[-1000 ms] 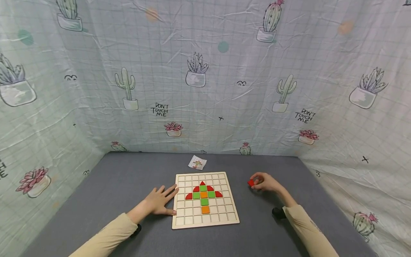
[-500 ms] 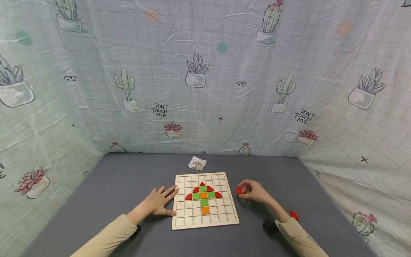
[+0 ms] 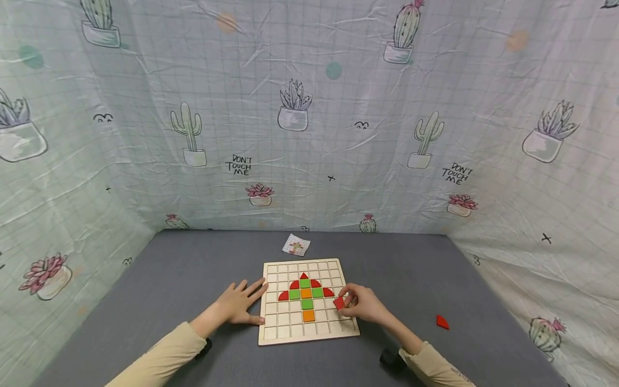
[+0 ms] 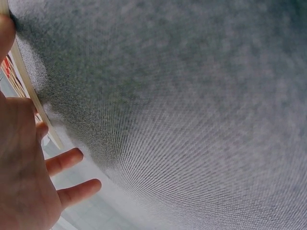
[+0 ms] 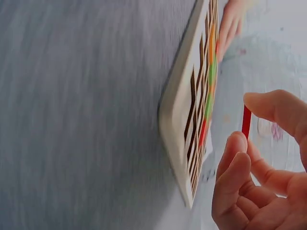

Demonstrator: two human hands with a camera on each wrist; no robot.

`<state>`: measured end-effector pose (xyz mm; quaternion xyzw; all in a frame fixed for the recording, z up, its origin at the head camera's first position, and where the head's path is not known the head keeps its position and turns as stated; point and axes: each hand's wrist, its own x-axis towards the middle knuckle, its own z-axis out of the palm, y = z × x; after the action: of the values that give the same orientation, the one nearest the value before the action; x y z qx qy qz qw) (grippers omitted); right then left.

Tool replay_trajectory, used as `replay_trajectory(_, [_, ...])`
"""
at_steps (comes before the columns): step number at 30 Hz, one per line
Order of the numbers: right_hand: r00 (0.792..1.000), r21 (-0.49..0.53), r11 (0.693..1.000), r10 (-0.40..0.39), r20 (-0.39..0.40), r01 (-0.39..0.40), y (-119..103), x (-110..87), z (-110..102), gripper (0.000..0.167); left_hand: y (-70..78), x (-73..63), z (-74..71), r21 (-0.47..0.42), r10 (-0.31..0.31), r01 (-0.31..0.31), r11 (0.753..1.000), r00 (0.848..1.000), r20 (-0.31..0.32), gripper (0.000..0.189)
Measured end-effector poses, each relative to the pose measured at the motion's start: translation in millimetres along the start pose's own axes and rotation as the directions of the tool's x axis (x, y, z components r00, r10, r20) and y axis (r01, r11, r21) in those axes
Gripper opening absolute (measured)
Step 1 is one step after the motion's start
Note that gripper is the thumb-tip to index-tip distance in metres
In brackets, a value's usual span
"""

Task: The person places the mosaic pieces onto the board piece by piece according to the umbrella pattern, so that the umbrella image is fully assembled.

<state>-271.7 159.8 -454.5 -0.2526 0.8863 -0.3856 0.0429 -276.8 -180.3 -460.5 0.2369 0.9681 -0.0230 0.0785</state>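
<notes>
A square wooden grid board [image 3: 280, 334] lies on the grey table, with green and orange square tiles and red tiles set in a tree-like pattern at its middle. Thumb and fingertips of my right hand [image 3: 364, 304] pinch a small red tile [image 3: 338, 303] over the board's right side. Seen edge-on in the right wrist view, that red tile [image 5: 246, 122] is thin and held above the board's level. My left hand [image 3: 236, 304] is spread out at the board's left edge, fingertips and thumb touching the rim.
One red quarter-round tile [image 3: 442, 322] lies on the table [image 3: 411, 258] to the right. Behind the board is a small paper card [image 3: 296, 245] printed with a similar pattern. A cactus-print curtain [image 3: 329, 150] surrounds the table at the back and sides.
My right hand has carried the red tile leftward and nearer, from beside the board to over its right side. The red quarter-round tile on the table has come into view. My left hand stays put.
</notes>
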Motion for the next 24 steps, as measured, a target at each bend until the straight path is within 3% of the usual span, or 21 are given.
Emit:
replay_trajectory(18, [0.998, 0.063, 0.998, -0.01, 0.056, 0.007, -34.3, 6.9, 47.2, 0.029, 0.3, -0.6, 1.3, 0.006, 0.007, -0.007, 1.0, 1.0, -0.008, 0.086])
replay_trajectory(24, [0.997, 0.026, 0.999, -0.03, 0.069, 0.028, -37.5, 5.8, 54.2, 0.029, 0.1, -0.6, 2.6, 0.006, 0.003, -0.003, 1.0, 1.0, -0.006, 0.087])
